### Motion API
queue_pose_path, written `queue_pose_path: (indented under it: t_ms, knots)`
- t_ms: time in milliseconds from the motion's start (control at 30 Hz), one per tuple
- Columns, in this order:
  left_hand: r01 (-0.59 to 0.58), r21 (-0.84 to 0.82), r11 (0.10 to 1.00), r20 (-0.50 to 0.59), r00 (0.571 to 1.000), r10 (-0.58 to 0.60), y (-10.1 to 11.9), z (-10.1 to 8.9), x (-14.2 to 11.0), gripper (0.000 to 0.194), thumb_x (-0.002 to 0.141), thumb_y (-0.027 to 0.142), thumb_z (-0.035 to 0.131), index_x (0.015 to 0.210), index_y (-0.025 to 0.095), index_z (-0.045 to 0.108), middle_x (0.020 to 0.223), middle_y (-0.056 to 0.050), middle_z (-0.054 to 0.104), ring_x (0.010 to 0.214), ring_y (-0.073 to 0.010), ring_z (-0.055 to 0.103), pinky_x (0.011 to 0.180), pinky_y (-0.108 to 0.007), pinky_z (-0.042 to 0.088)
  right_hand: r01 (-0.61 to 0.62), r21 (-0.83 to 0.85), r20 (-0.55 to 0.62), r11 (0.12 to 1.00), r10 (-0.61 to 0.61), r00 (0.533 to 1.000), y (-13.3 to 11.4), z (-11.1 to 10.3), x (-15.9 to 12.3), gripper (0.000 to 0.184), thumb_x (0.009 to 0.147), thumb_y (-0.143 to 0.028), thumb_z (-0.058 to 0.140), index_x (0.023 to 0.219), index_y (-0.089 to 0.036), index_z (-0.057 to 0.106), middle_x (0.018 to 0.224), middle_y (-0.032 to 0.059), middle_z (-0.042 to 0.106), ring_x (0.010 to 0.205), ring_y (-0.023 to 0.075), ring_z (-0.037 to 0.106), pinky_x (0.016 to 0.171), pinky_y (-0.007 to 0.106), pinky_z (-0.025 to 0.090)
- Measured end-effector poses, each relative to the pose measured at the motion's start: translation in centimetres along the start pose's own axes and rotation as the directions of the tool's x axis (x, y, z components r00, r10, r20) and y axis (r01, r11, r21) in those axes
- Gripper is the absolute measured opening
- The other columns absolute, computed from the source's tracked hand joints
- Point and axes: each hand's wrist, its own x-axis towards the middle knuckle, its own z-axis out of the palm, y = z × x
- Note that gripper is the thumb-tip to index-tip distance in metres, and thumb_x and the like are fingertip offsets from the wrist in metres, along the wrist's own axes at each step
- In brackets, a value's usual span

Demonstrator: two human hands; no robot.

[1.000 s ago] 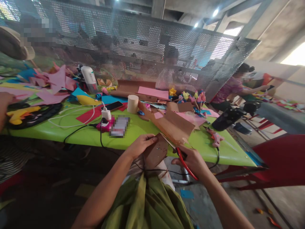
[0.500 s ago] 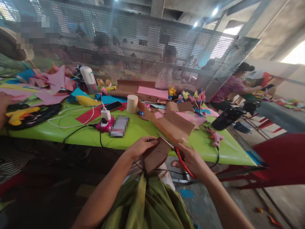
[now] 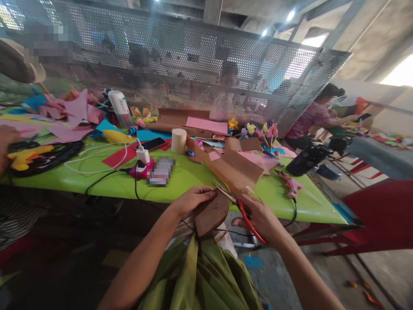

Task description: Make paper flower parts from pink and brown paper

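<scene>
A piece of brown paper (image 3: 211, 214) with a rounded right side is pinched in my left hand (image 3: 191, 202), the thumb lying on top. My right hand (image 3: 258, 215) is closed on a pair of scissors (image 3: 245, 218) with red handles. The blades point up and left and lie along the paper's upper edge, near my left thumb. Whether they are cutting into it I cannot tell. Just beyond, on the green table (image 3: 190, 176), lies a larger folded sheet of brown paper (image 3: 237, 170).
A pink glue gun (image 3: 293, 187) and a black bottle (image 3: 303, 159) are at the right. Further left are a phone (image 3: 161, 171), a pink power strip (image 3: 142, 169) and a cream roll (image 3: 178, 141). Coloured paper pieces line the back. Another person's hand (image 3: 8, 140) is at far left.
Almost nothing differs. The brown paper in my left hand sits slightly lower, and the scissors have shifted very slightly.
</scene>
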Motion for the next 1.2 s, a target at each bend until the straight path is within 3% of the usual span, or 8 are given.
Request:
queue_pose_path:
  t_ms: [333, 467, 600, 700, 800, 967, 1067, 1200]
  knots:
    - [-0.034, 0.107, 0.994, -0.006, 0.999, 0.035, -0.2, -0.1, 0.3, 0.046, 0.056, 0.056, 0.083, 0.075, 0.016, 0.072, 0.069, 0.000, 0.069, 0.060, -0.0118, 0.056, 0.057, -0.023, 0.037, -0.128, 0.087, -0.067, 0.988, 0.134, 0.989, -0.1, 0.3, 0.2, 0.050, 0.072, -0.070, 0.065, 0.065, -0.021, 0.053, 0.052, -0.0041, 0.046, 0.050, 0.0126, 0.038, 0.047, 0.024, 0.030]
    - [-0.016, 0.088, 0.996, -0.011, 1.000, 0.017, -0.1, 0.0, 0.3, 0.051, 0.052, 0.060, 0.084, 0.074, 0.016, 0.070, 0.067, 0.000, 0.068, 0.058, -0.0118, 0.056, 0.056, -0.024, 0.037, -0.172, 0.246, -0.086, 0.954, 0.198, 0.976, 0.7, 0.6, 0.3, 0.052, 0.071, -0.070, 0.066, 0.065, -0.021, 0.054, 0.053, -0.0045, 0.042, 0.050, 0.0117, 0.037, 0.046, 0.024, 0.029]
    - [-0.047, 0.071, 0.996, -0.100, 0.993, 0.054, -0.3, -0.1, 0.8, 0.050, 0.052, 0.058, 0.084, 0.077, 0.017, 0.071, 0.071, 0.000, 0.070, 0.063, -0.0132, 0.059, 0.061, -0.024, 0.040, -0.153, 0.661, 0.011, 0.734, 0.194, 0.981, 1.7, 0.1, -0.1, 0.055, 0.077, -0.074, 0.056, 0.086, -0.020, 0.060, 0.052, -0.0069, 0.039, 0.042, 0.0096, 0.032, 0.040, 0.023, 0.027]
    - [-0.090, 0.054, 0.994, -0.178, 0.979, 0.098, -0.5, -0.3, 1.2, 0.047, 0.054, 0.054, 0.085, 0.081, 0.018, 0.073, 0.079, -0.001, 0.073, 0.075, -0.0168, 0.063, 0.068, -0.025, 0.043, -0.098, 0.812, -0.030, 0.576, 0.209, 0.977, 2.8, -0.9, -0.2, 0.057, 0.080, -0.074, 0.052, 0.094, -0.019, 0.058, 0.046, -0.0094, 0.034, 0.037, 0.0093, 0.029, 0.038, 0.023, 0.028]
    - [-0.127, 0.003, 0.992, -0.281, 0.952, 0.123, -0.5, -0.4, 1.5, 0.044, 0.054, 0.053, 0.085, 0.081, 0.020, 0.074, 0.084, -0.003, 0.076, 0.082, -0.0203, 0.065, 0.072, -0.027, 0.045, -0.120, 0.726, -0.178, 0.677, 0.355, 0.918, 4.8, -2.8, 0.5, 0.050, 0.081, -0.067, 0.056, 0.096, -0.020, 0.058, 0.049, -0.0081, 0.039, 0.040, 0.0109, 0.036, 0.039, 0.024, 0.032]
    - [-0.206, -0.090, 0.974, -0.398, 0.904, 0.154, -0.1, -0.8, 2.2, 0.039, 0.054, 0.047, 0.086, 0.081, 0.020, 0.074, 0.089, -0.005, 0.078, 0.088, -0.0224, 0.068, 0.073, -0.027, 0.048, -0.550, 0.182, -0.371, 0.815, 0.574, 0.729, 9.7, -5.8, 2.8, 0.046, 0.085, -0.055, 0.051, 0.113, -0.019, 0.057, 0.066, -0.0002, 0.060, 0.057, 0.0178, 0.057, 0.052, 0.027, 0.043]
    - [-0.233, -0.163, 0.959, -0.416, 0.897, 0.148, 0.0, -0.7, 2.6, 0.037, 0.057, 0.040, 0.085, 0.085, 0.020, 0.073, 0.089, -0.005, 0.078, 0.086, -0.0210, 0.070, 0.069, -0.026, 0.050, -0.677, -0.118, -0.370, 0.726, 0.601, 0.709, 11.6, -5.8, 4.6, 0.035, 0.085, -0.037, 0.053, 0.112, -0.016, 0.062, 0.084, 0.0096, 0.071, 0.076, 0.0252, 0.065, 0.066, 0.033, 0.046]
    - [-0.223, -0.222, 0.949, -0.459, 0.883, 0.101, 0.0, -0.3, 2.8, 0.037, 0.065, 0.035, 0.081, 0.098, 0.022, 0.071, 0.098, -0.004, 0.077, 0.084, -0.0185, 0.071, 0.059, -0.023, 0.049, -0.675, -0.190, -0.324, 0.713, 0.603, 0.729, 11.7, -4.8, 6.6, 0.030, 0.079, -0.025, 0.061, 0.106, -0.015, 0.068, 0.088, 0.0145, 0.074, 0.085, 0.0293, 0.068, 0.072, 0.034, 0.045]
